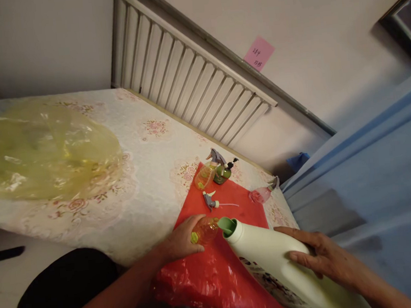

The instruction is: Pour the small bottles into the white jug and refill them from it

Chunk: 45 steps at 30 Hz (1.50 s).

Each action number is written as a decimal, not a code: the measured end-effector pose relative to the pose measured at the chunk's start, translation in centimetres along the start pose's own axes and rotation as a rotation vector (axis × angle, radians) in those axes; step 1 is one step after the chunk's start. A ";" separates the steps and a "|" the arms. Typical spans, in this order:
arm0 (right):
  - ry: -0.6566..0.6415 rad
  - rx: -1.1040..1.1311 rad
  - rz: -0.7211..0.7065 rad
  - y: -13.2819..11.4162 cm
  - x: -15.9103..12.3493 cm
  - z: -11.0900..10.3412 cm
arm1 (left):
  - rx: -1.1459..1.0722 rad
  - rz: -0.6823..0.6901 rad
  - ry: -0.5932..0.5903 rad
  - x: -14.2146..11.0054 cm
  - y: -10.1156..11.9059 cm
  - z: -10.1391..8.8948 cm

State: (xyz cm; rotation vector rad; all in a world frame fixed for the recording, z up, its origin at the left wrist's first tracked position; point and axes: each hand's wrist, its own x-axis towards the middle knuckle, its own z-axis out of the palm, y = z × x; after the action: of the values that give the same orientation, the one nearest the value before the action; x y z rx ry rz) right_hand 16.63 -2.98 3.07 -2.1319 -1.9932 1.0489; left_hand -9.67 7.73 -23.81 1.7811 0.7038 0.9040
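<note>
My left hand [182, 240] is wrapped round a clear orange-yellow bottle [209, 229] whose neck points right. My right hand [317, 254] grips a large pale green jug [267, 244], tilted so that its green spout [226, 225] meets the bottle's mouth. Whether liquid flows between them I cannot make out. Just beyond the bottle, a grey and white spray trigger [210, 201] with a thin tube lies on a red plastic sheet [239, 208]. The jug's handle is hidden behind it and my right hand.
At the back of the red sheet stand an orange spray bottle [204, 175] and a dark green pump bottle [223, 173]. A pink spray bottle [261, 194] is to the right. A yellow plastic bag [47, 153] covers the table's left part. A radiator [191, 69] and blue curtain [373, 182] border the table.
</note>
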 end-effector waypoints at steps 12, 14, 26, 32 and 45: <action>-0.003 0.000 -0.011 -0.4 0.1 -0.1 | 0.007 0.002 -0.003 0.1 0.0 0.0; -0.006 -0.003 -0.010 -0.3 0.1 -0.1 | 0.009 0.001 -0.003 0.1 0.1 -0.1; -0.017 -0.016 0.006 -0.8 0.0 -0.2 | 0.000 0.005 0.004 0.0 0.0 0.0; -0.015 -0.014 0.008 -0.5 0.1 -0.2 | 0.006 0.002 0.004 0.1 0.0 0.0; -0.019 -0.008 0.011 -0.8 0.1 -0.3 | 0.001 -0.029 -0.008 0.0 0.9 -0.3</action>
State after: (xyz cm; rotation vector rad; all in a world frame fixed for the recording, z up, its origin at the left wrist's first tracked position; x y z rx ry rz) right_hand 16.09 -2.65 3.69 -2.1467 -1.9998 1.0690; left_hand -9.88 7.61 -22.87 1.7702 0.7238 0.8771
